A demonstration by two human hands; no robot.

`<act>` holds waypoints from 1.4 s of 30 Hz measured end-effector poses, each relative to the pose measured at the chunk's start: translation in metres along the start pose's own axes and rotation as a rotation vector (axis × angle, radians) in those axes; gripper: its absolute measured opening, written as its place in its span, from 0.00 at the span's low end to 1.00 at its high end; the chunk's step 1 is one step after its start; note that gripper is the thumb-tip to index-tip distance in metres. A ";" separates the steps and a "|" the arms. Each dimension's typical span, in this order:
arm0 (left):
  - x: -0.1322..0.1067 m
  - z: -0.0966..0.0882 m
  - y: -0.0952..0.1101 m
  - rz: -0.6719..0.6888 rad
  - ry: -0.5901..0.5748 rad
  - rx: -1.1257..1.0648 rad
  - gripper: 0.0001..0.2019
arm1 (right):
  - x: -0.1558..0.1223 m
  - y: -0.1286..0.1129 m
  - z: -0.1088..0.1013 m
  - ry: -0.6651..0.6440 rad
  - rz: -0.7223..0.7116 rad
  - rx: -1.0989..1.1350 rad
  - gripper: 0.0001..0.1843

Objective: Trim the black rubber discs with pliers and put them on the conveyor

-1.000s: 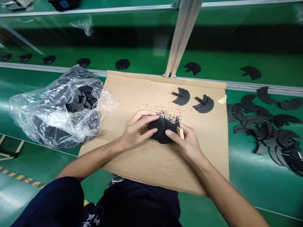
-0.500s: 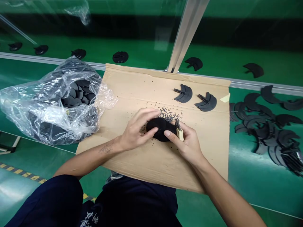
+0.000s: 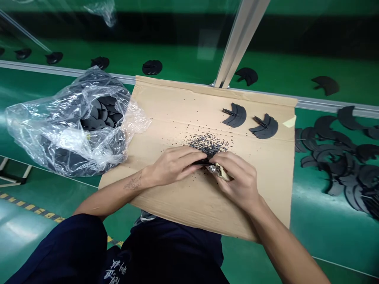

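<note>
My left hand [image 3: 173,166] is closed on the left end of a thin black plastic part [image 3: 202,162], which is now edge-on to me and mostly hidden by my fingers. At its other end, my right hand [image 3: 241,175] pinches the part with thumb and fingers. Tucked in the right palm is a pair of nippers [image 3: 221,172] with cream handles and a metal head. Just beyond my fingertips lies a scatter of tiny black bits [image 3: 209,142] on the cardboard sheet [image 3: 177,205].
Two fan-shaped black parts, one [image 3: 235,115] beside another [image 3: 264,126], lie at the cardboard's upper right. A clear plastic bag [image 3: 65,138] of black discs stands left. More black curved parts [image 3: 334,154] are heaped right. A metal post [image 3: 241,43] rises behind.
The black part has tipped from lying face-up to edge-on. My right fingers have come over its top edge, and the left fingers have closed in. The pile of bits is more exposed.
</note>
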State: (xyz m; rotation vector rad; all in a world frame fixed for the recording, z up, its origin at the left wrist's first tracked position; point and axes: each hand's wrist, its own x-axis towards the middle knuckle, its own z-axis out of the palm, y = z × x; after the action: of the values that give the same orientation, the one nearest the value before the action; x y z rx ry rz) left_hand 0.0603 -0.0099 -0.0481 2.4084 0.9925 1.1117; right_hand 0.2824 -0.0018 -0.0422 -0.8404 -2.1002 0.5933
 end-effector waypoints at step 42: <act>-0.001 -0.007 0.008 -0.034 0.090 -0.149 0.12 | -0.002 -0.001 0.000 0.019 -0.082 0.005 0.08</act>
State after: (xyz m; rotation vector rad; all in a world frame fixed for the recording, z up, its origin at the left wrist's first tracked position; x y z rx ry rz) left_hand 0.0583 -0.0166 -0.0398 2.2342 0.9385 1.2454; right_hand 0.2829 -0.0038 -0.0425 -0.7510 -2.1045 0.5445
